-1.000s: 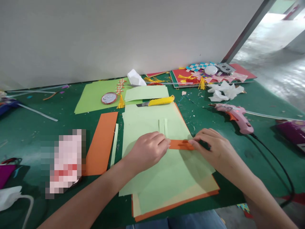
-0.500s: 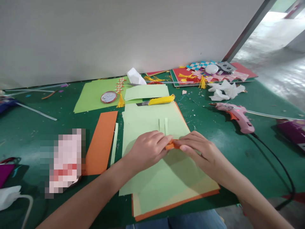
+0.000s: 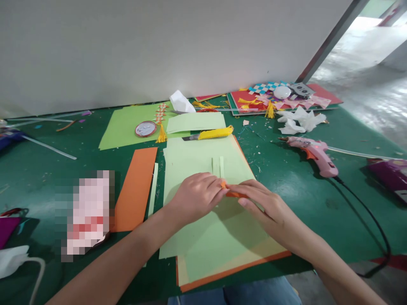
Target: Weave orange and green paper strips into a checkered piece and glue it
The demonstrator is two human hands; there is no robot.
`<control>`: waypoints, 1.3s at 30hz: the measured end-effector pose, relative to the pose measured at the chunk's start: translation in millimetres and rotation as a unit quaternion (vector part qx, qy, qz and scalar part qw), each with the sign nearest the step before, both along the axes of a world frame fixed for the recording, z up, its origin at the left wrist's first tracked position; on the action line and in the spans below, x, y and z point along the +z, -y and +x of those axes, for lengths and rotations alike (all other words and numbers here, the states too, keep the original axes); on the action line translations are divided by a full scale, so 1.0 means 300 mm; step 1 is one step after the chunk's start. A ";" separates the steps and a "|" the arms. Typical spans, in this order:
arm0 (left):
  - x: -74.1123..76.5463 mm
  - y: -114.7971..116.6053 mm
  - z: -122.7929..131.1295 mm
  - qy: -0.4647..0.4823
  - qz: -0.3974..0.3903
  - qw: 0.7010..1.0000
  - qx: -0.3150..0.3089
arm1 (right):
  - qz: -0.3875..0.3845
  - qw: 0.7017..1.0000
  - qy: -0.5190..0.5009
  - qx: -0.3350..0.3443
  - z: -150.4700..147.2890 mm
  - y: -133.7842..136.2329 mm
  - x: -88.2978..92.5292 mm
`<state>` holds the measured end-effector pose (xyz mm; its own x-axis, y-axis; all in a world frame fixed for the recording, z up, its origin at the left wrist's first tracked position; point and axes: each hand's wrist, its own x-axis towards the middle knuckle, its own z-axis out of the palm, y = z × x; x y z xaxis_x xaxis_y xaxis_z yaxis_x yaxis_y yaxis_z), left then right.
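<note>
A small orange paper strip [image 3: 235, 194] lies on a stack of light green sheets [image 3: 203, 237] in the middle of the green table. My left hand [image 3: 195, 197] is curled, its fingertips pinching the strip's left end. My right hand [image 3: 263, 207] lies over the strip's right part with fingers extended and pressed on it, hiding most of it. Two thin cuts or strips show in the green sheet [image 3: 218, 166] just beyond my fingers.
A yellow utility knife [image 3: 211, 134] lies beyond the stack. A pink glue gun [image 3: 313, 154] with a black cord sits to the right. An orange sheet [image 3: 136, 188] lies left, next to a blurred object [image 3: 87, 214]. Paper crafts [image 3: 280, 98] and a tape roll [image 3: 145, 128] line the back.
My right hand slid left along the orange strip toward my left hand, and now covers most of it. The strip shows far less than a second ago.
</note>
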<state>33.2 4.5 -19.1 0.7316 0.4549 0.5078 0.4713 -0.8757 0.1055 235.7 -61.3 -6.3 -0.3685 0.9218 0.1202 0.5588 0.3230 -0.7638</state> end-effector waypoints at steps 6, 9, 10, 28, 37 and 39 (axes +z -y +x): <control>0.008 -0.007 -0.011 0.007 -0.036 0.999 0.001 | 0.072 0.990 0.051 -0.107 0.066 -0.011 0.016; 0.015 -0.009 -0.018 0.008 -0.072 0.997 0.002 | 0.140 0.923 0.183 -0.307 0.174 -0.025 0.025; 0.016 -0.010 -0.021 0.007 -0.085 0.996 0.002 | 0.165 0.877 0.262 -0.366 0.219 -0.030 0.023; 0.015 -0.017 -0.035 0.012 -0.186 0.983 0.004 | -0.032 0.736 0.530 -0.419 0.472 -0.159 -0.046; 0.017 -0.017 -0.038 0.008 -0.180 0.984 0.007 | -0.002 0.832 0.363 -0.419 0.378 -0.125 0.011; 0.017 -0.017 -0.038 0.005 -0.183 0.983 0.006 | 0.004 0.851 0.334 -0.405 0.358 -0.121 0.008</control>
<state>21.8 9.7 -13.9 0.7204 0.6173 0.3162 0.4791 -0.7725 0.4167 342.9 -25.0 -3.7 0.3984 0.9063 0.1410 0.9095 -0.3704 -0.1887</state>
